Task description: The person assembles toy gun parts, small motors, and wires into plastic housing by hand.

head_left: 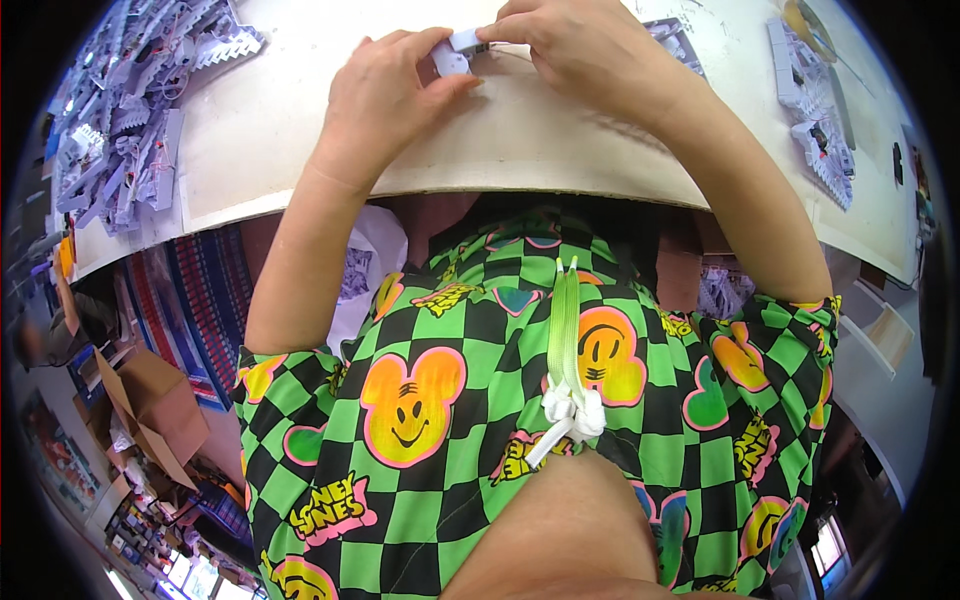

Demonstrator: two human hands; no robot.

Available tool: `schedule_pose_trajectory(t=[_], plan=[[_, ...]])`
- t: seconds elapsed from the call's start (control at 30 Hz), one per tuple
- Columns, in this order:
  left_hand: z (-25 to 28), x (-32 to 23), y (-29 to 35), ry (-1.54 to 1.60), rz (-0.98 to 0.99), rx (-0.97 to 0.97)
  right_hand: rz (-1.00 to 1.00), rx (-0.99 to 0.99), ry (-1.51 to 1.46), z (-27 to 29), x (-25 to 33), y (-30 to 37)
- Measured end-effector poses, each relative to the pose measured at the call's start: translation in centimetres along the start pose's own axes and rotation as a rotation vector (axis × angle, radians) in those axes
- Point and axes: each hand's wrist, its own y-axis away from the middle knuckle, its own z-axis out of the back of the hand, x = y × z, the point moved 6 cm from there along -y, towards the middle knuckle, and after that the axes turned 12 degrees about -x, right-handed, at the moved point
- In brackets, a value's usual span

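While both hands meet above the pale table [520, 150], the left hand [385, 95] pinches a small white plastic part [452, 58] and the right hand [570, 45] grips its other end. Heaps of similar grey-white parts [120, 130] lie on the table's left side.

Viewpoint: the head camera is sitting above the person's chest, looking steeply down over the body.
Facing: it is pointing toward the counter [560, 150], whose near edge is curving across the upper part of the picture.
Nearness: the lens is hanging close to the green checked shirt [470, 400], which is filling the lower half below the counter.
Rim: straight lines are bending toward the dark round border.
Views: only one view is showing, so nothing is being shared.
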Motion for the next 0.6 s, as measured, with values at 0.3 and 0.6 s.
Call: schedule_pose_trajectory(t=[0.3, 0.6], plan=[[3.8, -3.5, 0.4, 0.344, -0.186, -0.505, -0.444, -0.106, -0.6, 3.4, -1.9, 1.1], [0.8, -4.5, -0.9, 1.151, 0.39, -0.157, -0.395, -0.287, -0.785, 4.3, -3.7, 4.6]])
